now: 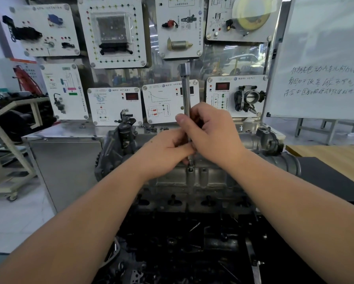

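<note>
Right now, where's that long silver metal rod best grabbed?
Grip the long silver metal rod low on its slim shaft, from the near side, as left hand and right hand do: it stands upright, tip on the grey metal engine, so a low hold likely steadies it.

Even, bright indoor light, glare on the whiteboard (323, 58), wide-angle bending at edges, slight softness throughout.
</note>
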`<state>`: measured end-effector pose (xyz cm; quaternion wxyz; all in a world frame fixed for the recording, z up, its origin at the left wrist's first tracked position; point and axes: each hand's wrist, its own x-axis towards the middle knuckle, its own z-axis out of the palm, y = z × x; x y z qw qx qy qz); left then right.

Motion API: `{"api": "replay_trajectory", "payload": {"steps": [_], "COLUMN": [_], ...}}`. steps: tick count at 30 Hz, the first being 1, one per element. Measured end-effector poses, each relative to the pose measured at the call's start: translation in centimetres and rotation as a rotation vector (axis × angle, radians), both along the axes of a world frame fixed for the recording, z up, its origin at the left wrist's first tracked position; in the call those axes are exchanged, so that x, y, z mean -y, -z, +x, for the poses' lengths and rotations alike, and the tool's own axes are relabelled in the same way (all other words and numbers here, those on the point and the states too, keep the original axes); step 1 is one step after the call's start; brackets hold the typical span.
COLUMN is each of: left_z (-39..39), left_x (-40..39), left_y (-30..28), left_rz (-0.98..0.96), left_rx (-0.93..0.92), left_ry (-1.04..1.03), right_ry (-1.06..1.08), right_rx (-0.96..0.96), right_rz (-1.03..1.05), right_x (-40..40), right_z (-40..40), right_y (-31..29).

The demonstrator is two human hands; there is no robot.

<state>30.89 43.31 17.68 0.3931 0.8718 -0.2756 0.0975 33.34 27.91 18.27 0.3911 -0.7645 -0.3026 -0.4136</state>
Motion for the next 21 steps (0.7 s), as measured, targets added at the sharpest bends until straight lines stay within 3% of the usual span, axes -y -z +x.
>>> {"api": "replay_trajectory", "payload": {"steps": [9,21], "left_z": [0.1,0.6], "left_x": [-0.1,-0.3], "left_y": [0.0,0.4], "left_rz": [-0.019,-0.01], "left_rx": [0.006,0.009], "left_ry": [0.064,0.073], "right_ry": [-0.112,-0.043], "right_rx": [-0.092,-0.09], "right_rz": [-0.022,-0.083], "right_x": [0.6,0.8], "right_z": [-0.1,0.0], "right_y": [0.6,1.7]}}
